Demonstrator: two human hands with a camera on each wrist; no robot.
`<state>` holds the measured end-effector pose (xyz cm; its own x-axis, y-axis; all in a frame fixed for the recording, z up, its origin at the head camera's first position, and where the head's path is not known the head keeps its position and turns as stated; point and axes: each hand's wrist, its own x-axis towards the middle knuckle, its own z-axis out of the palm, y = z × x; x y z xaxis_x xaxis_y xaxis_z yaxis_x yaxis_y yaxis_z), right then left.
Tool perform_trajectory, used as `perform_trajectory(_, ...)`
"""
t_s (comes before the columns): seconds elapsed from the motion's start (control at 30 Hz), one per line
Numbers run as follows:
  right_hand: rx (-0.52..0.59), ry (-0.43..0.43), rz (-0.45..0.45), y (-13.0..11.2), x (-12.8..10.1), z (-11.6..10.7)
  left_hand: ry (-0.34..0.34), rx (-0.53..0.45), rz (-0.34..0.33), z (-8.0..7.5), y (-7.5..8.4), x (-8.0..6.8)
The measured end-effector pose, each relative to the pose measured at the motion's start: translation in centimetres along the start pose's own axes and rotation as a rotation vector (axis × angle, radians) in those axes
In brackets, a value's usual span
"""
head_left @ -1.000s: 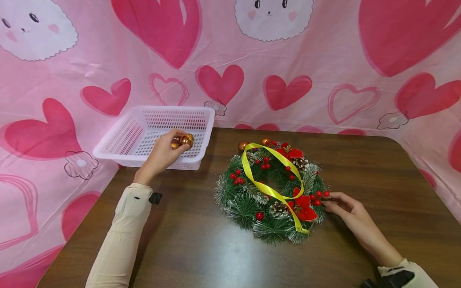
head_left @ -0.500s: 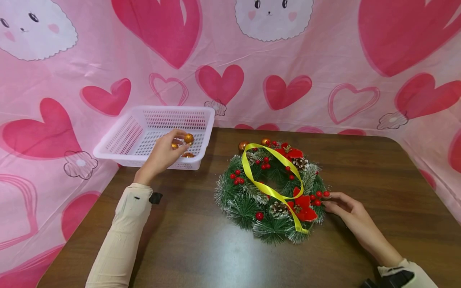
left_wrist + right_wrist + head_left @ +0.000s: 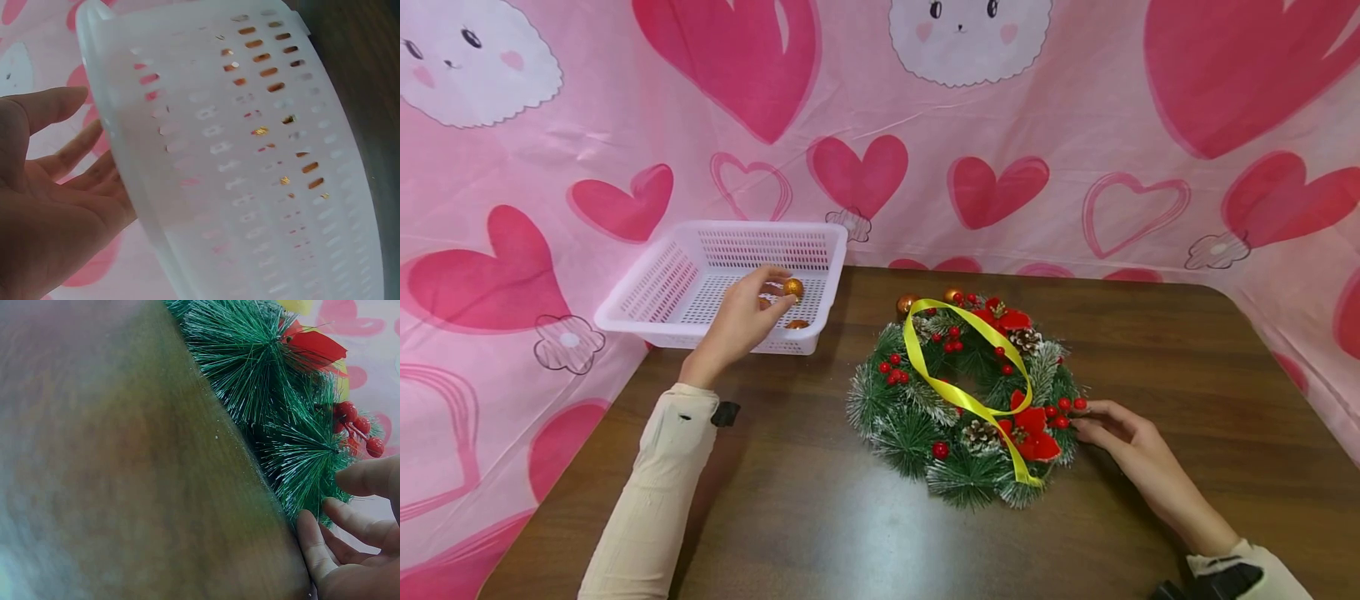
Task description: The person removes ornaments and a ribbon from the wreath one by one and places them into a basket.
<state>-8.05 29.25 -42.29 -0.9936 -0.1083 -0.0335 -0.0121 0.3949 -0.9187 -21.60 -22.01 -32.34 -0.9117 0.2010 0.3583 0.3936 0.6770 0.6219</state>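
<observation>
- Lying flat on the tabletop (image 3: 1150,350), our wreath (image 3: 966,400) faces up; its yellow ribbon (image 3: 958,367) runs from the far left down to the near right.
- Our right hand (image 3: 1123,437) rests relaxed at the wreath's right edge, fingertips (image 3: 315,540) touching the needles.
- Our left hand (image 3: 741,317) hangs released over the white basket (image 3: 647,287), grasping nothing.
- Gold balls (image 3: 793,288) lie inside the basket, just beside that hand.
</observation>
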Motion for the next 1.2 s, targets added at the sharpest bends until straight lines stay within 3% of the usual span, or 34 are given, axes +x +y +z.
perform_trajectory(0.2, -0.004, 0.002, -0.012, 0.0, 0.0, 0.1, 0.032, -0.021, 0.075, 0.4, 1.2, -0.1)
perform_trajectory(0.63, -0.126, 0.070, -0.017, -1.3, -0.3, 1.5, 0.044, -0.028, 0.214, 1.6, 3.7, -0.6)
perform_trajectory(0.93, -0.185, 0.059, 0.010, -2.1, -0.5, 1.7, -0.012, -0.055, 0.269, 3.3, 5.2, -0.9)
perform_trajectory(1.2, -0.285, 0.088, 0.026, -2.9, -0.6, 2.1, -0.098, -0.052, 0.255, 5.6, 5.8, -0.7)
